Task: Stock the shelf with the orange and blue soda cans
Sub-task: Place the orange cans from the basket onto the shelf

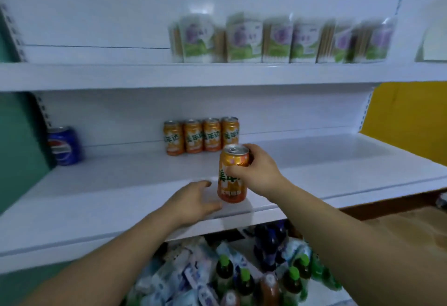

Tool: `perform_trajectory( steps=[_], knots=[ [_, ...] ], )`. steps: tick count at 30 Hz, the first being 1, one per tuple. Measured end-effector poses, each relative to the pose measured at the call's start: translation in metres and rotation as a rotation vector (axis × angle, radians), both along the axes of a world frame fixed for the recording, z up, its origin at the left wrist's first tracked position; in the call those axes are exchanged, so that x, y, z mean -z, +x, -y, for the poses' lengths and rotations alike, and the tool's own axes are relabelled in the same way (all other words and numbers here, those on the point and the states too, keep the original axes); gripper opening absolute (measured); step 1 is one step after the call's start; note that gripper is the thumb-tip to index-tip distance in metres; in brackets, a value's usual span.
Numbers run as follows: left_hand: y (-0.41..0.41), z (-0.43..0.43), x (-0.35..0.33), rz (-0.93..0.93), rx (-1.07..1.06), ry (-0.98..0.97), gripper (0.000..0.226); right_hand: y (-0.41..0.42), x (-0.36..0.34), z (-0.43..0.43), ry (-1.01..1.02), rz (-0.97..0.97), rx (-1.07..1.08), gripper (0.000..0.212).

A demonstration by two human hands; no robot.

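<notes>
My right hand [257, 169] grips an orange soda can [232, 181] around its upper half, upright near the front edge of the white middle shelf [121, 184]. My left hand [197, 200] rests flat on the shelf just left of that can, fingers apart, holding nothing. A row of several orange cans [202, 135] stands at the back of the same shelf. One blue soda can [64, 146] stands alone at the far left of the shelf, against the back.
The upper shelf [96, 76] holds a row of green-and-white cartons [278, 38] on its right half. Below the middle shelf lie bottles with green caps [244, 279] and blue-white packets [179, 276]. A yellow wall panel [406, 122] is at the right.
</notes>
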State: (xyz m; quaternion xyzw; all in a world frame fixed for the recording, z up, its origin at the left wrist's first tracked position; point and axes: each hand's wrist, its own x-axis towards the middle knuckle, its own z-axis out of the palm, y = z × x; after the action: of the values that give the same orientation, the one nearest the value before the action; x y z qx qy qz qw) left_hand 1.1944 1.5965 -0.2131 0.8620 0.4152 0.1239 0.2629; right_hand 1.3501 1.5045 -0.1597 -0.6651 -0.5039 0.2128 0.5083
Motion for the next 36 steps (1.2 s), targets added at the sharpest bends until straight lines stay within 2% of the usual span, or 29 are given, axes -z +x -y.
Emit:
perform_trajectory(
  steps=[3, 5, 10, 13, 14, 19, 24, 28, 32, 36],
  knots=[
    [-0.05, -0.025, 0.009, -0.271, -0.094, 0.122, 0.072, -0.023, 0.008, -0.029, -0.023, -0.001, -0.05, 0.046],
    [-0.075, -0.039, 0.014, -0.4, -0.182, 0.128, 0.075, -0.033, 0.014, -0.046, -0.041, 0.003, -0.069, 0.055],
    [-0.085, -0.053, 0.024, -0.444, -0.232, 0.123, 0.078, -0.045, 0.025, -0.071, -0.042, 0.013, -0.13, 0.069],
    [-0.084, -0.054, 0.027, -0.442, -0.242, 0.145, 0.077, -0.05, 0.038, -0.075, -0.027, 0.148, -0.036, 0.096],
    [-0.084, -0.054, 0.027, -0.446, -0.244, 0.151, 0.077, -0.052, 0.042, -0.075, -0.01, 0.19, 0.0, 0.098],
    [-0.084, -0.054, 0.028, -0.439, -0.243, 0.154, 0.076, -0.055, 0.053, -0.093, 0.052, 0.087, -0.063, 0.073],
    [-0.084, -0.054, 0.028, -0.433, -0.243, 0.162, 0.077, -0.058, 0.059, -0.126, 0.073, 0.186, -0.052, 0.072],
    [-0.085, -0.056, 0.03, -0.419, -0.234, 0.153, 0.078, -0.061, 0.064, -0.154, 0.088, 0.177, -0.036, 0.069],
    [-0.087, -0.057, 0.031, -0.409, -0.228, 0.151, 0.078, -0.063, 0.069, -0.179, 0.079, 0.16, -0.019, 0.056],
    [-0.088, -0.057, 0.031, -0.4, -0.221, 0.148, 0.077, -0.063, 0.068, -0.203, 0.04, 0.163, 0.014, 0.06]
  ],
)
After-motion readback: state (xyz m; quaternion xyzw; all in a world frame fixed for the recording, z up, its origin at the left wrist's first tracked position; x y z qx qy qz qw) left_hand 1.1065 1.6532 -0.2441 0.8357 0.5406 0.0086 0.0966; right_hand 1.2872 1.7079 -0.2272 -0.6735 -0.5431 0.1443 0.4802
